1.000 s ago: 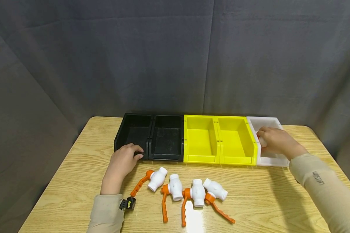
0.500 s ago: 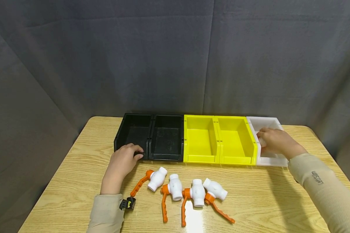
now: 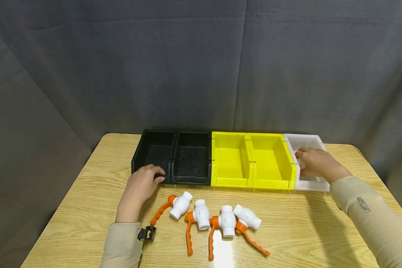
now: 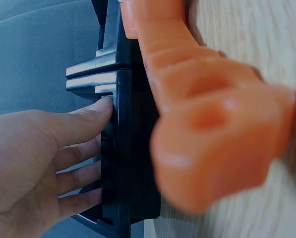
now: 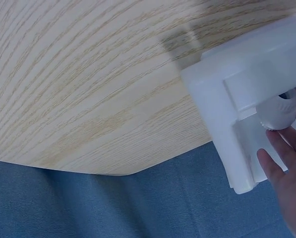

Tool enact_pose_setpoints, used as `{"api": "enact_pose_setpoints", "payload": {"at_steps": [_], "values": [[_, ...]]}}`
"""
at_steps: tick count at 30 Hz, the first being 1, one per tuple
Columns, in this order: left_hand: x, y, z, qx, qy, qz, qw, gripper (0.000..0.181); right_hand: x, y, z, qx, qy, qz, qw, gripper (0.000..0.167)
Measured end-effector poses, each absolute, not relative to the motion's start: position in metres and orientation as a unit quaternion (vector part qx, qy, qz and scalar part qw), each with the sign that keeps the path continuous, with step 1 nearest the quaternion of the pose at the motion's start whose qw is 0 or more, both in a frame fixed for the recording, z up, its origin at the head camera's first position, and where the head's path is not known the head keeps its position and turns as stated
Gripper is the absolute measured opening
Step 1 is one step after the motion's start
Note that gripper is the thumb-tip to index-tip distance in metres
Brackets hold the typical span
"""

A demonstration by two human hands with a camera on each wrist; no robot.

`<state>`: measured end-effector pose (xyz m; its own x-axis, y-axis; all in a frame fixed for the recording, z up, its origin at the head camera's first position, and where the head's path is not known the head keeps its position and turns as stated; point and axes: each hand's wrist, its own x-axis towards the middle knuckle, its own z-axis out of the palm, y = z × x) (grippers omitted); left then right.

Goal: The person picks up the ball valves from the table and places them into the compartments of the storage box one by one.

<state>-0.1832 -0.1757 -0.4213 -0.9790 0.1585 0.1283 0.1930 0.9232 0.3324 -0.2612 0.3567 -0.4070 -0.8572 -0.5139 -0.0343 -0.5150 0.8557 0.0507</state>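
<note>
My left hand (image 3: pixel 141 186) grips the front rim of the leftmost black bin (image 4: pixel 119 148), thumb on the outside and fingers inside, as the left wrist view shows. At the far right, my right hand (image 3: pixel 316 162) reaches down into the white bin (image 3: pixel 313 186). There it holds a white ball valve (image 5: pixel 279 111) with its fingers on the body; most of the valve is hidden in the head view. Several more white ball valves with orange handles lie in front of the bins, among them one valve (image 3: pixel 181 205) just right of my left wrist, its handle (image 4: pixel 207 144) close to that wrist's camera.
Another black bin (image 3: pixel 191 179) and two yellow bins, a left one (image 3: pixel 231 182) and a right one (image 3: pixel 271 184), stand side by side between my hands. A grey curtain (image 3: pixel 201 67) hangs behind the wooden table (image 3: pixel 80 208).
The right forearm has shifted very slightly left, with the hand still inside the white bin. The left hand, the bins and the valves on the table stay where they were.
</note>
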Motion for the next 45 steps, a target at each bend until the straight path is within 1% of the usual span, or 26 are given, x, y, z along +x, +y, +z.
{"api": "enact_pose_setpoints", "payload": {"at_steps": [16, 29, 34, 38, 45], "values": [[-0.181, -0.176, -0.422, -0.089, -0.979, -0.175, 0.048, 0.017, -0.25, 0.358, -0.398, -0.251, 0.968, 0.0, 0.006, 0.042], [-0.18, -0.175, -0.421, -0.085, -0.98, -0.174, 0.047, 0.017, -0.235, 0.357, -0.382, -0.228, 0.973, -0.029, -0.002, 0.032], [-0.18, -0.174, -0.422, -0.085, -0.98, -0.175, 0.045, 0.017, -0.227, 0.36, -0.376, -0.235, 0.971, -0.025, -0.025, 0.028], [-0.18, -0.173, -0.423, -0.087, -0.98, -0.174, 0.046, 0.017, -0.219, 0.363, -0.376, -0.246, 0.968, -0.018, -0.055, 0.025], [-0.182, -0.173, -0.423, -0.091, -0.979, -0.174, 0.052, 0.016, -0.206, 0.365, -0.376, -0.276, 0.951, -0.032, -0.132, 0.031]]}}
